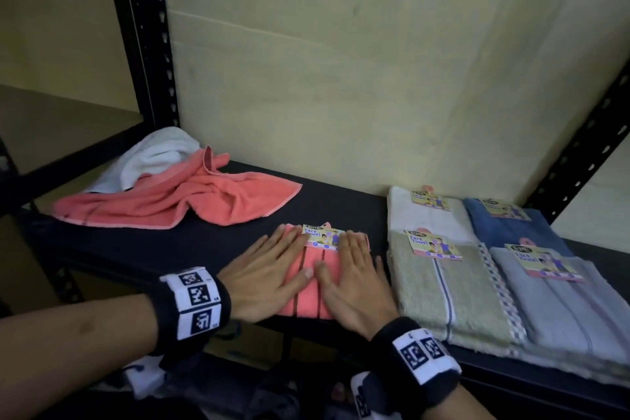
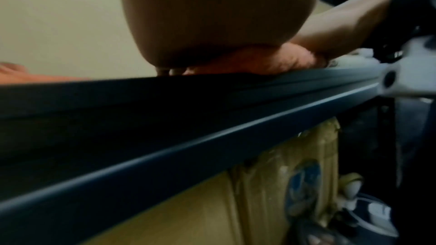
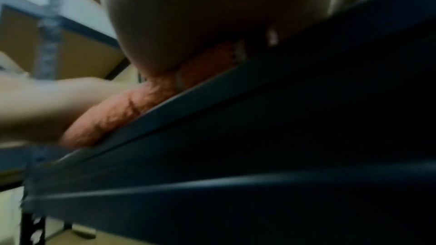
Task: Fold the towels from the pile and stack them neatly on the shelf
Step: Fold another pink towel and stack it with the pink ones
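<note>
A folded coral towel (image 1: 315, 286) with dark stripes and a paper tag lies at the front edge of the black shelf (image 1: 218, 242). My left hand (image 1: 269, 269) lies flat on its left half, fingers straight. My right hand (image 1: 354, 269) lies flat on its right half, thumbs nearly meeting. Both wrist views show a palm pressed on the coral towel (image 2: 278, 59) (image 3: 113, 116) above the shelf rail (image 2: 188, 137) (image 3: 235, 100). At the back left lies a loose pile: an unfolded coral towel (image 1: 191, 198) over a white towel (image 1: 156, 157).
To the right, folded tagged towels lie in two rows: green (image 1: 443, 293) and white (image 1: 422, 211), grey (image 1: 559, 310) and blue (image 1: 511, 225). Black perforated posts (image 1: 150, 37) stand at the shelf corners. A pale wall (image 1: 358, 78) backs the shelf. Boxes (image 2: 271, 193) sit below.
</note>
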